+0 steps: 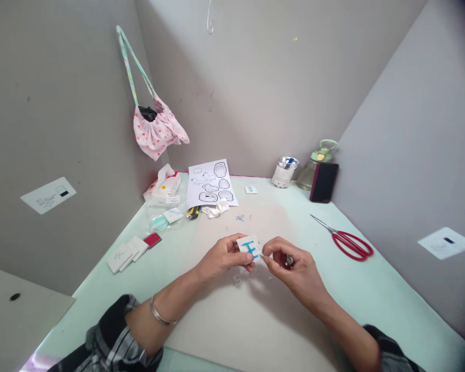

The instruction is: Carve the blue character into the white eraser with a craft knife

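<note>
A small white square block (243,243) with a blue character on its face is held between the thumb and fingers of my left hand (225,254), tilted toward me. My right hand (299,266) is closed in a pinch around a thin carving tool (290,261). Most of that tool is hidden by my fingers; a metallic end shows at the palm, and the tip is at the block's right edge. White shavings (238,279) lie on the beige board (232,320) below the block. Bluish crumbs (240,218) are scattered farther back.
Red-handled scissors (352,245) lie at right. Behind stand a phone (324,182), a bottle (308,173) and a can (284,173). White blocks (126,254), a red ink pad (152,240), a yellow-black cutter (194,212), tissues (165,183) and a printed sheet (209,181) are at left.
</note>
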`<state>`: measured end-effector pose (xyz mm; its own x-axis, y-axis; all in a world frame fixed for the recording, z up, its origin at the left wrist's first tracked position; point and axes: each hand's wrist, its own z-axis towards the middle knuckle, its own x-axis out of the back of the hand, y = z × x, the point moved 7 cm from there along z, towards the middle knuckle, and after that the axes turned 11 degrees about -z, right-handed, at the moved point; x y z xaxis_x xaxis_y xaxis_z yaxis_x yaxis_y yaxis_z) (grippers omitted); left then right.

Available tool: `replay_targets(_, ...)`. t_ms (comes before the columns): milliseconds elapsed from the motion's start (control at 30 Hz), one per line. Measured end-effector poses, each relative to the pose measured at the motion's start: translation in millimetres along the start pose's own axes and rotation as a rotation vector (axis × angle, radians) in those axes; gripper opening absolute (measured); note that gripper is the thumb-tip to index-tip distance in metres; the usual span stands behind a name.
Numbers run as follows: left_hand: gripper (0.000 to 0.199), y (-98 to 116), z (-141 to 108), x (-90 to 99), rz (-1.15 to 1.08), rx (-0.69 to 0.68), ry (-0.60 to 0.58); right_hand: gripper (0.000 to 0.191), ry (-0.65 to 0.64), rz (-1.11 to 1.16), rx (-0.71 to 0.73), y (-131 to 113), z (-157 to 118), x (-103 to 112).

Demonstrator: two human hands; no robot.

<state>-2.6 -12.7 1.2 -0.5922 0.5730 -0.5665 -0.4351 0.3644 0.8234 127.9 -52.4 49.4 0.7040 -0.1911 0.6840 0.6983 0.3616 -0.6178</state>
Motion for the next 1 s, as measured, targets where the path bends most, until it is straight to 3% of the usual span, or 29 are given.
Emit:
replay_targets(567, 0.028, 2.2, -0.8, 0.4, 0.03, -0.024, 0.041, 0.016, 0.025, -0.065, -0.034, 4.6, 0.4, 3.0)
replay_targets(833, 0.034, 1.7, 0.9, 4.3, 0.089, -0.05, 0.062, 0.006, 0.151, -0.258, 0.245, -6.4, -6.5, 2.4)
replay_targets(1000, 0.036, 0.2, 1.9, 6.8, 0.116, -0.053, 0.077, 0.015, 0.246, -0.448, 0.413, -13.1, -15.9, 2.6)
